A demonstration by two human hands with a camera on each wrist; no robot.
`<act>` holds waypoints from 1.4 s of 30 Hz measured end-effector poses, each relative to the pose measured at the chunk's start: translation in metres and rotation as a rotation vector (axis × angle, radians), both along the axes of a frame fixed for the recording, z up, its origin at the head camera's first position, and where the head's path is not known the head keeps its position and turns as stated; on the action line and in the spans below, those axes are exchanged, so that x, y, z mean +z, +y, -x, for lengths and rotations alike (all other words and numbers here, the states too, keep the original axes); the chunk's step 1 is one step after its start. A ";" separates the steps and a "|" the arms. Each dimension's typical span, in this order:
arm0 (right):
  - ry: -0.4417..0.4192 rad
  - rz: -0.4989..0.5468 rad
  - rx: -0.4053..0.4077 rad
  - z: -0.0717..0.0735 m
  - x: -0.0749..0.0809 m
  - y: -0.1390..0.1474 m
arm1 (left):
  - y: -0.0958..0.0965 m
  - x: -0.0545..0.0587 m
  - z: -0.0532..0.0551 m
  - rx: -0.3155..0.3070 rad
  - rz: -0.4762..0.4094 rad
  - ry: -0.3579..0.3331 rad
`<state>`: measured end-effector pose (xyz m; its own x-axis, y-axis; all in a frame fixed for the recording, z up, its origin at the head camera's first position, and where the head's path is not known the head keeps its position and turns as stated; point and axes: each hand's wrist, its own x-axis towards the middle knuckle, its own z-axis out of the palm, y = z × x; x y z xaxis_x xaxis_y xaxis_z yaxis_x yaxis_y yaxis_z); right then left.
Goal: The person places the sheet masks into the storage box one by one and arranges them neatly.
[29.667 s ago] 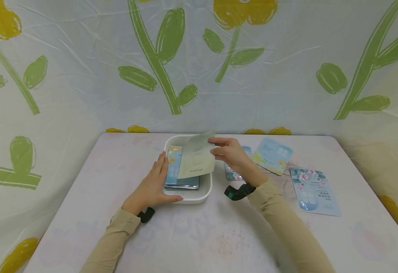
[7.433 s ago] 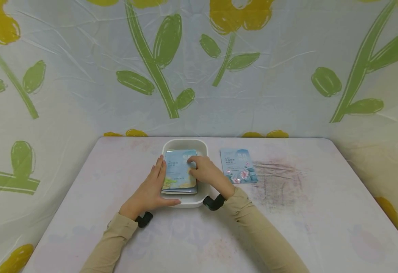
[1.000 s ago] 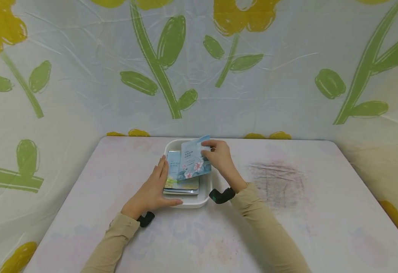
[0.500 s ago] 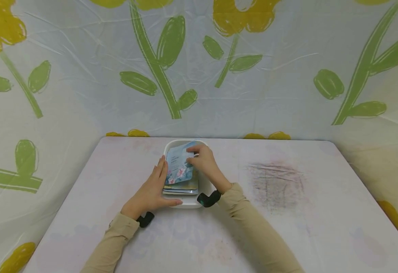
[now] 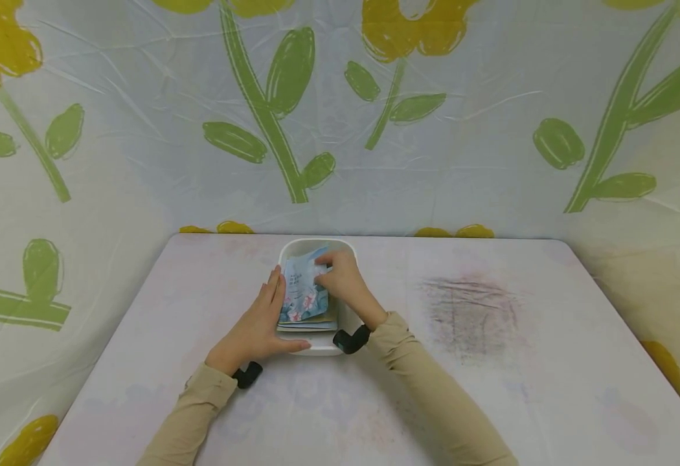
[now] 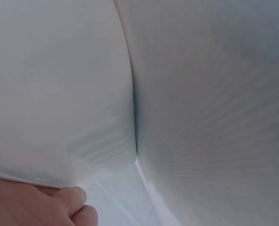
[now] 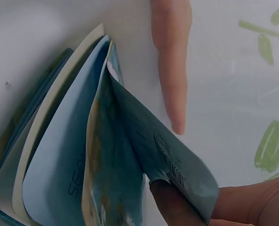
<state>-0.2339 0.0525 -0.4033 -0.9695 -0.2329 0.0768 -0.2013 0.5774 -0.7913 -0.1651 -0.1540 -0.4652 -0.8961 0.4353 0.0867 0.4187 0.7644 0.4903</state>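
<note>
A flower-printed blue face mask sachet (image 5: 300,294) stands tilted in a white tray (image 5: 325,352). My right hand (image 5: 344,282) pinches its right edge between thumb and fingers. In the right wrist view the pinched sachet (image 7: 163,141) is bent, its lower part against the other sachets (image 7: 59,127), which form a leaning stack. My left hand (image 5: 252,327) lies along the tray's left side, fingers straight and thumb stretched along the front. The left wrist view shows some left fingers (image 6: 50,207) at the pale tray wall (image 6: 59,94).
The tray sits near the back of a pale table (image 5: 550,310), before a hanging flower-printed sheet (image 5: 456,168). A dark, wrinkled smudge (image 5: 474,317) marks the table to the right. Both wrists wear black devices.
Sachets once lying on the table at right are gone from there. Over the last second my right hand has moved left and slightly down with the pinched sachet. My left hand stays put.
</note>
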 end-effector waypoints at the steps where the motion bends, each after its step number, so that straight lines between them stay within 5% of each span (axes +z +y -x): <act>1: -0.005 -0.011 -0.001 0.000 -0.001 0.001 | 0.000 0.000 0.000 0.001 0.004 0.000; 8: -0.112 -0.112 0.005 0.001 -0.004 0.003 | 0.000 0.001 0.000 0.006 0.012 -0.013; 17: -0.149 -0.183 0.053 -0.004 0.004 0.006 | 0.002 0.004 -0.002 -0.006 -0.007 -0.014; 33: -0.129 -0.211 0.062 -0.008 0.017 0.019 | 0.001 0.002 -0.001 -0.009 0.001 0.011; 42: -0.098 -0.189 0.192 -0.012 0.020 0.012 | 0.002 0.003 -0.002 -0.005 -0.007 -0.001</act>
<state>-0.2220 0.0642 -0.3829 -0.9070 -0.4140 -0.0772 -0.2491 0.6752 -0.6943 -0.1632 -0.1518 -0.4619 -0.8940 0.4394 0.0883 0.4220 0.7589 0.4959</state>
